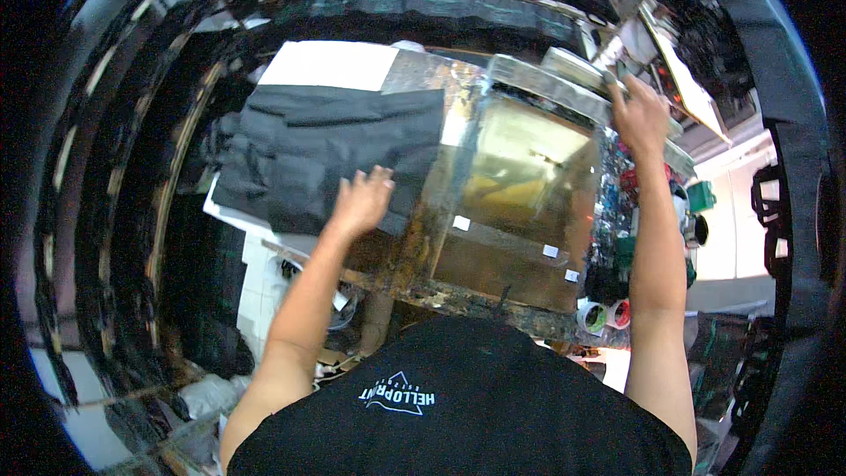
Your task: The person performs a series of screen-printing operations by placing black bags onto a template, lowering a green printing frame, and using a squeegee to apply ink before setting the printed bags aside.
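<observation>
Above a black sheet of cloth or plastic (326, 150), creased and spread over the left of the worktable, is my left hand (363, 201). Its fingers are spread and hold nothing; whether they touch the sheet I cannot tell. My right hand (643, 119) reaches to the far right corner of a framed panel (529, 167), beside a grey bar (573, 69). A finger stretches out from it, apart from the others, and no grip on the bar shows. The panel has a shiny yellowish window and a brown lower border with small white tags (550, 251).
White sheets (330, 64) show beyond the black one. Along the panel's right side stand several pots, including a green one (701, 197) and open ones (592, 317) near the front. Racks hung with dark material (520, 18) curve around the left and far sides.
</observation>
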A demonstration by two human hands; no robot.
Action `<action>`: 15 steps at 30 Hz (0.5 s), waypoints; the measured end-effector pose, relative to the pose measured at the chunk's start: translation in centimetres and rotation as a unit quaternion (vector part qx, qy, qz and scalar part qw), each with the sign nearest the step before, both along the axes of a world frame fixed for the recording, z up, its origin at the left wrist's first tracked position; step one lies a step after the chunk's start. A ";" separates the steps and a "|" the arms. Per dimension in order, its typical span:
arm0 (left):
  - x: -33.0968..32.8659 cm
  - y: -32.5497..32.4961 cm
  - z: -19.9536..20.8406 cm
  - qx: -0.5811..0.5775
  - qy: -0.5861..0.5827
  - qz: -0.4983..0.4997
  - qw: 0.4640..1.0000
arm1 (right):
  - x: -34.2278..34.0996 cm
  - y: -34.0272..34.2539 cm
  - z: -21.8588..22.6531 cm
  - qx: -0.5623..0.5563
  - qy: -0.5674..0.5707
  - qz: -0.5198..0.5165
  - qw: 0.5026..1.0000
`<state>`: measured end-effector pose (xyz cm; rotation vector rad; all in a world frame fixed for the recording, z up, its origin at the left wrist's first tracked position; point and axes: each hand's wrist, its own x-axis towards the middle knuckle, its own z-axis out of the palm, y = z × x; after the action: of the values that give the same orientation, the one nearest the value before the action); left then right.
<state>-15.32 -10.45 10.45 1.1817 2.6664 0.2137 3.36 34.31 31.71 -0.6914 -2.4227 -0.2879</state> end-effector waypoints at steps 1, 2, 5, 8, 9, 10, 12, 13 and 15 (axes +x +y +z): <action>2.7 3.5 0.0 -0.003 -0.027 -0.015 1.000 | -0.1 -0.4 0.5 -0.012 -0.009 -0.002 1.000; 5.3 6.8 -1.2 -0.003 -0.061 -0.019 0.998 | -0.2 -0.4 0.5 -0.025 0.009 0.031 0.999; 13.1 15.3 -4.1 -0.018 -0.164 -0.011 0.986 | -0.2 -1.1 1.2 -0.026 -0.009 0.026 0.999; 20.3 18.7 -9.9 -0.024 -0.170 0.009 0.985 | -0.3 -0.9 1.1 0.004 0.035 0.068 0.997; 22.0 18.1 -10.5 0.000 -0.085 -0.007 0.996 | -0.4 -0.9 0.9 -0.001 0.032 0.066 0.997; 23.4 17.5 -10.5 0.027 0.000 -0.023 0.999 | -0.5 -0.8 0.9 -0.004 0.030 0.064 0.997; 23.0 17.7 -9.1 0.083 -0.004 -0.034 0.996 | -0.3 -0.3 0.5 0.001 0.042 0.067 0.997; 19.9 18.3 -6.7 0.110 -0.093 -0.031 0.989 | 0.0 0.0 0.5 0.007 0.050 0.066 0.997; 13.2 19.1 -6.2 0.174 -0.113 0.018 0.978 | 0.3 0.2 0.8 0.005 0.055 0.066 0.996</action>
<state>-2.07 8.66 4.29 1.1214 2.5149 0.7981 3.70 34.48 32.48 -0.5253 -2.3477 -0.2030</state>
